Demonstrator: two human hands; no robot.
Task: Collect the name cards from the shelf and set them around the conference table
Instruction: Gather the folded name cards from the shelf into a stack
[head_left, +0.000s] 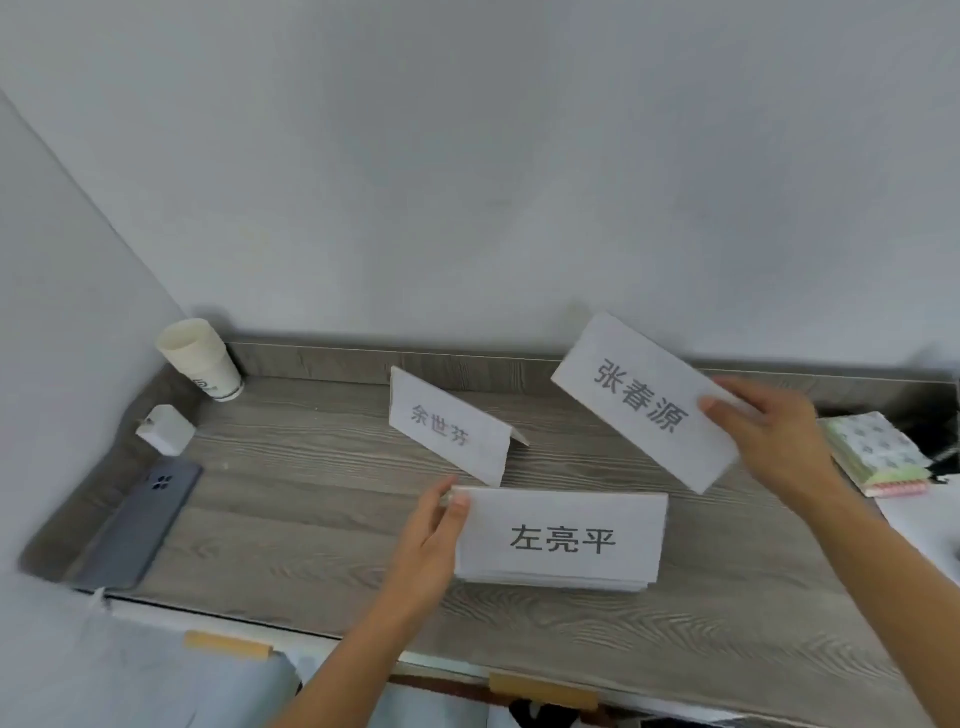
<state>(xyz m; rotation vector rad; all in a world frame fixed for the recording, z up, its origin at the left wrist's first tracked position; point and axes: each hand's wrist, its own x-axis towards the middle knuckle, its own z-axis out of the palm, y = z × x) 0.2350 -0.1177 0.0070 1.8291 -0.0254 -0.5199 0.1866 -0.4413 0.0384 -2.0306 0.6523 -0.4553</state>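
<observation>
Three white name cards with black characters are over the grey wood-grain shelf (291, 519). My left hand (434, 545) pinches the left end of a stack of cards (561, 540) held just above the shelf's middle. My right hand (763, 431) grips the right end of a single card (644, 400), tilted and lifted above the shelf. A third card (447, 431) stands folded like a tent on the shelf behind the stack, touched by neither hand.
A stack of paper cups (200, 358) stands in the back left corner. A white charger (166, 431) and a grey phone (137, 525) lie along the left edge. A patterned notebook (878, 452) lies at the right. White walls close the back and left.
</observation>
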